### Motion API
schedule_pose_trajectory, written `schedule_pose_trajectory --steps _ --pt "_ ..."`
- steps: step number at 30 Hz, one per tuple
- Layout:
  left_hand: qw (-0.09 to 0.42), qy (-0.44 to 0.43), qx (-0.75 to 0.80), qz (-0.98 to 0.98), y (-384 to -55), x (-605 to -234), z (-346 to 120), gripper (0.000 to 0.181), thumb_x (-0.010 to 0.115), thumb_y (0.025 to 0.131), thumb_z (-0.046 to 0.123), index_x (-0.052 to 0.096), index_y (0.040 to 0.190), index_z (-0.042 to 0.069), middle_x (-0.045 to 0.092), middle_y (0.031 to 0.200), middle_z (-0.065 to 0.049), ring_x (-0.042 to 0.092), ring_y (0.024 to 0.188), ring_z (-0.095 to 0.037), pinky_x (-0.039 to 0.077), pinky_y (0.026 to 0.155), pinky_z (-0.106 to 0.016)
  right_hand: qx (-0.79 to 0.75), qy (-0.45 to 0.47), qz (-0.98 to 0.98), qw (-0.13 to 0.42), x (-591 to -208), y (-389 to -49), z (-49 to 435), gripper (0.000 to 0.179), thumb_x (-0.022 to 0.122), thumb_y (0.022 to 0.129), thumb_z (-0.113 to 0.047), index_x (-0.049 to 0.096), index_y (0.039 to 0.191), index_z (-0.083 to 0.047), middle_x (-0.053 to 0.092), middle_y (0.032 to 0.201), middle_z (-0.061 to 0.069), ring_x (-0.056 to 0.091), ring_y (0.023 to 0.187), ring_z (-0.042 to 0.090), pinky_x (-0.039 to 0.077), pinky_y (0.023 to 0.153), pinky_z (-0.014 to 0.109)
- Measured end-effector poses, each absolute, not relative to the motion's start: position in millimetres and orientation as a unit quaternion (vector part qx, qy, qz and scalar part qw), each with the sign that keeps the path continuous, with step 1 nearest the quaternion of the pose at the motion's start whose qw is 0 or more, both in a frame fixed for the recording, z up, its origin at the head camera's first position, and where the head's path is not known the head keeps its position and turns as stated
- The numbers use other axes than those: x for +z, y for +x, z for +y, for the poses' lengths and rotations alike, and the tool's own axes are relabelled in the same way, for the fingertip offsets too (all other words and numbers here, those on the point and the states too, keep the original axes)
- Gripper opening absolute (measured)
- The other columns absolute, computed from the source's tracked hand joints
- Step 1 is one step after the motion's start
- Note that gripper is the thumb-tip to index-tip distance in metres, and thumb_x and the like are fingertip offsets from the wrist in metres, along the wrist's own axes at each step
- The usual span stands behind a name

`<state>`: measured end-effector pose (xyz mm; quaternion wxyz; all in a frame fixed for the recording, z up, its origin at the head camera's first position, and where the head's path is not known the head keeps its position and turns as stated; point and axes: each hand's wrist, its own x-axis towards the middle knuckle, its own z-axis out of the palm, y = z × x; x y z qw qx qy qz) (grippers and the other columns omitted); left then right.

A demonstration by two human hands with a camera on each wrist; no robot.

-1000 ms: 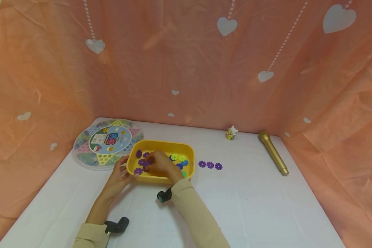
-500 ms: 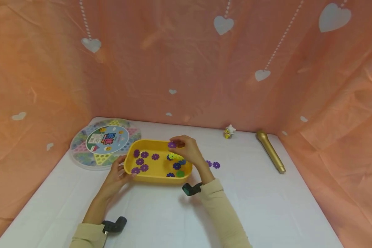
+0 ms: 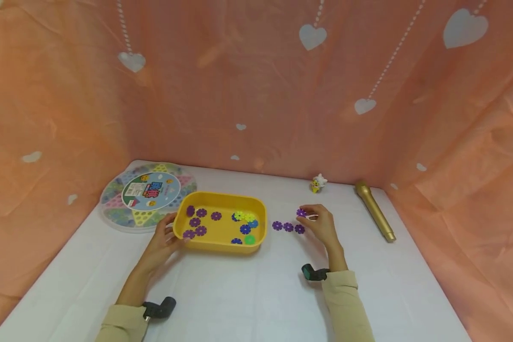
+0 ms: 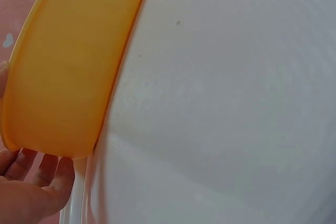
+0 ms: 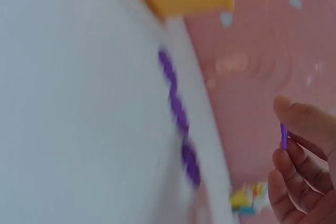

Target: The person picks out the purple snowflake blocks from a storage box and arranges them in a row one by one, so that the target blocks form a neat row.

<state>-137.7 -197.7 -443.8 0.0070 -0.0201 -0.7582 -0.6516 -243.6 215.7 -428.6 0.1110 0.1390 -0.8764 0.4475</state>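
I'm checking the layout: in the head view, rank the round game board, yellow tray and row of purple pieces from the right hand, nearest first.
1. Row of purple pieces: just left of the right hand.
2. Yellow tray: farther left.
3. Round game board: farthest left.

Beige sleeves, black angled wrist cameras, greenish end on right one

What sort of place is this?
Likely a staged tabletop booth, though the wider room is hidden: pink-orange heart-print fabric hangs behind and on both sides of a white-covered table, and black wrist-worn devices suggest a recording setup.
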Motion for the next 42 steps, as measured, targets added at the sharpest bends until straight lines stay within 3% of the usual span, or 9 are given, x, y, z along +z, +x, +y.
schedule_pose_trajectory --steps 11,14,18,21,27,30,34,39,42 --pt "0.013 -0.031 -0.652 -0.757 -138.1 -446.5 -197.2 0.078 0.061 0.085 -0.002 0.011 0.145 0.003 0.013 0.144 -0.025 0.025 0.129 -0.043 0.033 0.085 -0.002 0.402 0.065 -0.911 0.061 -460.5 -231.7 256.9 0.034 0.075 0.077 -0.012 0.065 0.108 0.001 0.062 0.101 0.016 0.056 0.091 0.026 0.046 0.08 0.037" --pt "0.011 -0.032 -0.648 -0.761 -137.3 -445.2 -197.3 0.078 0.06 0.086 -0.002 0.01 0.145 0.003 0.012 0.144 -0.025 0.024 0.129 -0.043 0.036 0.101 -0.021 0.391 0.075 -0.915 0.066 -465.7 -231.9 258.7 0.032 0.075 0.077 -0.01 0.067 0.105 0.001 0.062 0.099 0.016 0.055 0.09 0.026 0.045 0.079 0.036" --pt "0.009 -0.033 -0.639 -0.769 -136.2 -444.0 -196.9 0.078 0.06 0.087 -0.001 0.009 0.146 0.002 0.012 0.144 -0.025 0.025 0.128 -0.042 0.025 0.107 -0.053 0.38 0.094 -0.917 0.072 -467.2 -233.2 258.2 0.031 0.075 0.077 -0.011 0.068 0.104 0.001 0.063 0.099 0.016 0.055 0.091 0.027 0.045 0.079 0.038" --pt "0.006 -0.028 -0.636 -0.771 -136.7 -444.1 -196.6 0.078 0.061 0.087 0.001 0.009 0.146 0.004 0.013 0.145 -0.023 0.026 0.128 -0.04 0.027 0.107 -0.049 0.375 0.097 -0.919 0.068 -467.5 -234.2 257.8 0.031 0.074 0.078 -0.012 0.068 0.105 0.001 0.063 0.099 0.016 0.055 0.092 0.028 0.045 0.081 0.04" --pt "-0.001 -0.019 -0.636 -0.772 -137.2 -443.3 -198.0 0.079 0.063 0.087 0.004 0.01 0.146 0.006 0.012 0.146 -0.021 0.026 0.129 -0.04 0.037 0.096 -0.014 0.386 0.089 -0.916 0.06 -462.5 -238.2 252.8 0.037 0.074 0.079 -0.014 0.065 0.111 0.001 0.062 0.101 0.016 0.055 0.092 0.028 0.046 0.081 0.04" --pt "-0.002 -0.018 -0.635 -0.772 -136.9 -443.2 -198.3 0.08 0.063 0.087 0.004 0.01 0.146 0.006 0.012 0.146 -0.021 0.025 0.129 -0.041 0.038 0.102 -0.025 0.413 0.093 -0.903 0.072 -452.6 -244.4 242.3 0.037 0.073 0.081 -0.016 0.063 0.114 -0.001 0.061 0.1 0.016 0.055 0.091 0.026 0.047 0.077 0.034" --pt "-0.002 -0.02 -0.639 -0.769 -137.8 -443.6 -197.8 0.081 0.062 0.086 0.003 0.008 0.146 0.006 0.011 0.146 -0.022 0.024 0.13 -0.042 0.026 0.107 -0.049 0.459 0.124 -0.873 0.106 -432.3 -253.7 215.0 0.034 0.071 0.083 -0.015 0.063 0.113 -0.001 0.063 0.1 0.019 0.058 0.09 0.026 0.051 0.075 0.026" --pt "-0.004 -0.019 -0.648 -0.762 -138.3 -444.0 -197.2 0.08 0.062 0.087 0.004 0.009 0.147 0.006 0.012 0.147 -0.022 0.026 0.13 -0.041 0.039 0.098 -0.018 0.52 0.174 -0.829 0.109 -394.6 -248.9 162.0 0.031 0.068 0.084 -0.007 0.062 0.111 0.006 0.062 0.102 0.027 0.06 0.093 0.033 0.052 0.085 0.038" --pt "0.002 -0.023 -0.646 -0.763 -137.6 -443.7 -196.9 0.08 0.062 0.086 0.003 0.009 0.146 0.004 0.013 0.147 -0.023 0.028 0.128 -0.042 0.037 0.085 -0.005 0.536 0.201 -0.815 0.086 -375.3 -240.7 127.8 0.031 0.066 0.084 -0.002 0.059 0.112 0.01 0.061 0.105 0.029 0.059 0.097 0.038 0.049 0.089 0.045"
